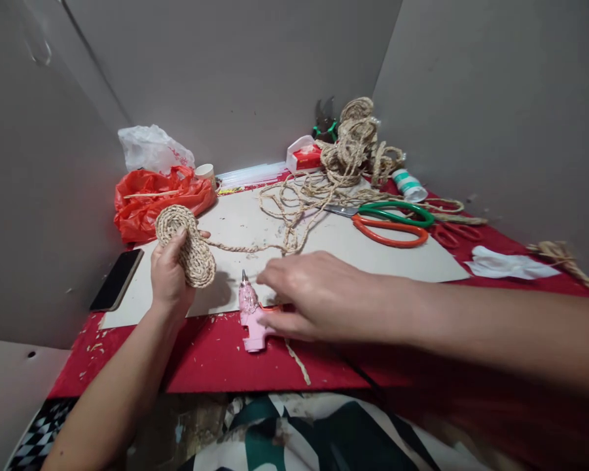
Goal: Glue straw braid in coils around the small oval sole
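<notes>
Head view. Left hand [169, 271] holds the woven piece [202, 267], thumb across its near face, fingertips showing past the far edge. Piece is coiled cord, rounded at both ends, pinched at the waist, raised over the board [230, 226] and tilted. From its right side a cord [248, 248] runs across to loose loops, which lead back to the rope heap [351, 150].

Right hand [314, 294], blurred, is at the pink glue gun [254, 320], its thumb and fingers spread around the handle side; cannot tell whether it grips. Gun lies at the board's near edge, metal nozzle pointing away from the person, onto the board. A rope scrap [298, 363] lies on the red surface [206, 366], nearer the person.

Left side: phone [118, 280] over the board's corner; red bag [137, 216] behind, a thin stick [150, 194] on top; clear bag [150, 147] beyond.

Back: glue sticks [252, 174], red-and-white box [304, 157], pliers [326, 127] beside the heap.

Right: large scissors [392, 222], one handle green, one orange; white-and-green roll [408, 186] behind them; crumpled white cloth [510, 263] nearer the edge.
</notes>
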Tool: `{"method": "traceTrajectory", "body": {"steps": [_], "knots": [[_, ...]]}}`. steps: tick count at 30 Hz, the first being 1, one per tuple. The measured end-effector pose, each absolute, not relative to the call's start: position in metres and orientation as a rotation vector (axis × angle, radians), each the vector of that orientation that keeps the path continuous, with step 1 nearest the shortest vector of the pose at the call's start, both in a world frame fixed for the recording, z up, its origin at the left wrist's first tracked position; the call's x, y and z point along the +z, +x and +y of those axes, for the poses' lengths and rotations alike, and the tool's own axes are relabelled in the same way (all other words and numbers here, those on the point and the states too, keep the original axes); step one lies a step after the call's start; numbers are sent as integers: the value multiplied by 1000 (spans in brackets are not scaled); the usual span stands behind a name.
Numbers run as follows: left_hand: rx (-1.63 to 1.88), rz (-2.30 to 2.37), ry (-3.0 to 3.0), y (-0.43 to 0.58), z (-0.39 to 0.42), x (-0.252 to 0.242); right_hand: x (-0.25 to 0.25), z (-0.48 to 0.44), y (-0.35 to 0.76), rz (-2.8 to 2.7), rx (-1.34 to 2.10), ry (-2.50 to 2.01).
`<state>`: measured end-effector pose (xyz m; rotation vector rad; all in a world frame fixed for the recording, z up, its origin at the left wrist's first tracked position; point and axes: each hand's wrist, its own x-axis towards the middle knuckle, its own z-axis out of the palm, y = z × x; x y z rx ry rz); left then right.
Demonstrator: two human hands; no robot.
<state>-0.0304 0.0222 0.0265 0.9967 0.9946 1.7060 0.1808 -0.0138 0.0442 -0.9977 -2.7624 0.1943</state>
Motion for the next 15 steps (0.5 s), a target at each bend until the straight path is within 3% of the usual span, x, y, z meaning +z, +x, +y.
{"method": "traceTrajectory", "body": {"steps": [8,11,15], "knots": [[1686,1017,993,-29,16,27,16,-29,182,-2861,355,-1000],[1694,1005,964,-31,16,27,29,-22,192,-2725,732,-964],[1679,997,920,-33,17,27,44,-10,219,-2309,1503,-912]]}}
